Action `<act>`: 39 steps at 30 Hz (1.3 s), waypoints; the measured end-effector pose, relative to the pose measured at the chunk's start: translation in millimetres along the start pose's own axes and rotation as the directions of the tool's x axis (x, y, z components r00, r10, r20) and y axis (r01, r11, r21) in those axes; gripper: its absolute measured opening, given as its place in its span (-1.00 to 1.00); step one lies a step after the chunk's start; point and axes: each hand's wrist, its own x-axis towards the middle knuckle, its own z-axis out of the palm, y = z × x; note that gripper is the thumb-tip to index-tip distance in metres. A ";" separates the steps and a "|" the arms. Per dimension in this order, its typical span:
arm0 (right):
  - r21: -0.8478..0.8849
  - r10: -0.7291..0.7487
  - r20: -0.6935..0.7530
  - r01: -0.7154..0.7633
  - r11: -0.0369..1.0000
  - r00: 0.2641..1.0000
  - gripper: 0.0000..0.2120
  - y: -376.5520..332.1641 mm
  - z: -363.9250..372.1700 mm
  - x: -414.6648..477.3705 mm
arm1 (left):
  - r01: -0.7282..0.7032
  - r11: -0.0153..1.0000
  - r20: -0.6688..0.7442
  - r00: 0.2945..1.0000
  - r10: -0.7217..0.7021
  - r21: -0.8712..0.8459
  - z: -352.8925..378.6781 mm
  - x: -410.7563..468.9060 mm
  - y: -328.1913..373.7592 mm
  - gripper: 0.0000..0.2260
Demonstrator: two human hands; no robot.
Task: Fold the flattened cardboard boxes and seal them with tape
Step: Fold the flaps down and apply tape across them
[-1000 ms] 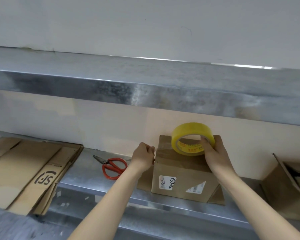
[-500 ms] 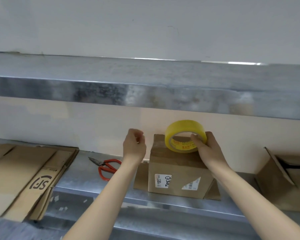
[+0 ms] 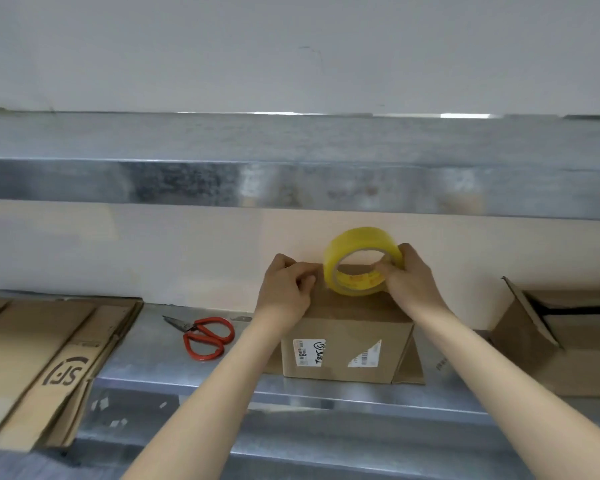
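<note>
A folded brown cardboard box [image 3: 347, 344] with white labels stands on the metal shelf [image 3: 174, 362], its bottom side flaps splayed out. A yellow tape roll [image 3: 361, 244] stands on edge on the box's top. My right hand [image 3: 409, 282] grips the roll from its right side, fingers reaching into its core. My left hand [image 3: 286, 289] sits at the box's top left corner, just left of the roll, with thumb and fingers pinched together, seemingly on the clear tape end; the tape itself is hard to see.
Red-handled scissors [image 3: 205, 336] lie on the shelf left of the box. A stack of flattened cardboard boxes [image 3: 39, 365] lies at far left. Another open cardboard box [image 3: 555, 344] stands at right. A second metal shelf [image 3: 291, 181] overhangs above.
My left hand rose off the box's left side, then came down at the top left corner beside the roll with fingers pinched. My right hand kept its hold on the roll.
</note>
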 end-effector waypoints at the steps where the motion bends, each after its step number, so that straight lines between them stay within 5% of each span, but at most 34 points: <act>1: 0.030 0.001 -0.030 0.000 1.000 1.000 -0.93 1.1 -6.7 1.2 | -0.009 1.000 0.000 1.000 0.009 0.011 0.6 -0.1 -0.6 -0.77; 8: 0.113 -0.104 -0.064 0.111 0.987 0.993 -0.78 5.7 -45.0 7.2 | -0.044 0.998 -0.019 0.999 0.045 0.034 2.9 1.0 -5.1 -0.79; 14: -0.101 -0.288 -0.078 0.280 0.955 0.954 -0.59 6.8 -65.4 12.7 | -0.036 0.999 -0.015 0.999 0.037 0.031 1.6 -1.4 -4.8 -0.78; 18: -0.379 -0.443 -0.084 0.382 0.843 0.893 -0.64 12.8 -89.6 19.0 | -0.030 0.999 -0.018 0.999 0.031 0.037 2.0 -2.1 -4.7 -0.75; 21: -0.495 -0.411 -0.118 0.306 0.813 0.904 -0.63 21.2 -117.7 24.0 | -0.016 1.000 -0.046 0.999 0.017 0.022 1.1 -1.8 -7.1 -0.75; 28: -0.381 -0.377 -0.118 0.309 0.872 0.919 -0.68 30.2 -126.3 13.3 | -0.059 0.990 -0.016 0.998 0.061 0.130 7.1 -0.9 2.5 -0.72; 33: -0.246 -0.154 0.010 0.152 0.957 0.988 -0.80 27.1 -119.2 11.6 | -0.183 0.946 0.001 0.982 0.190 0.267 -0.3 3.8 17.3 -0.79; 39: -0.142 -0.088 0.054 0.095 0.985 0.995 -0.84 24.8 -109.8 12.7 | -0.222 0.969 0.125 0.970 0.209 0.106 8.3 7.5 46.0 -0.83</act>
